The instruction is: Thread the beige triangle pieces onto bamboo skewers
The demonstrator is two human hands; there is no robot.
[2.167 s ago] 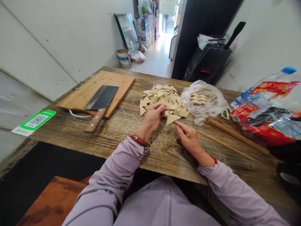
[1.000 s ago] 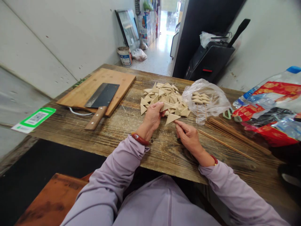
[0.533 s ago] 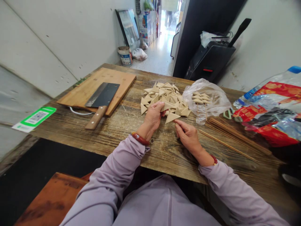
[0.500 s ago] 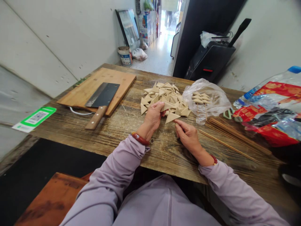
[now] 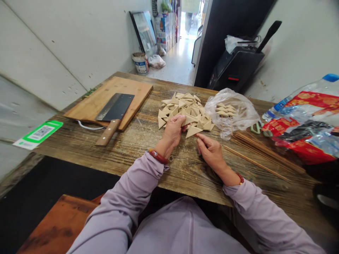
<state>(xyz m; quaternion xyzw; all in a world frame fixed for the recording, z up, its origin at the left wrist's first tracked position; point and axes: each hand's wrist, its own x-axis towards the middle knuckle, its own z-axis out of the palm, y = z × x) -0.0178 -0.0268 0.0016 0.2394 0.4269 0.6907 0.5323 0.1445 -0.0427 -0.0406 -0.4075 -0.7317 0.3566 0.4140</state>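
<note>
My left hand [image 5: 173, 132] pinches at the near edge of a pile of pale beige triangular pieces [image 5: 182, 109], perhaps tofu skin or dough. One piece [image 5: 188, 120] juts out from its fingers. Just ahead of my right hand [image 5: 210, 151] lies a larger triangular piece [image 5: 194, 131], with the fingertips slightly apart from it. Nothing shows in those curled fingers. A crumpled clear plastic bag [image 5: 238, 109] lies to the right of the pile, with triangles threaded on thin sticks [image 5: 224, 110] resting against it. Loose bamboo skewers [image 5: 261, 148] lie right of my right hand.
A wooden cutting board [image 5: 106, 102] on the rough plank table [image 5: 132, 155] carries a cleaver [image 5: 115, 107]. Green-handled scissors [image 5: 255, 128], a plastic bottle [image 5: 299, 113] and red packaging [image 5: 299, 148] sit at right. A green-edged card [image 5: 38, 134] lies at left.
My right fingertips have drawn back slightly from the large triangular piece. That piece sits a little further up and left. My left hand has barely moved.
</note>
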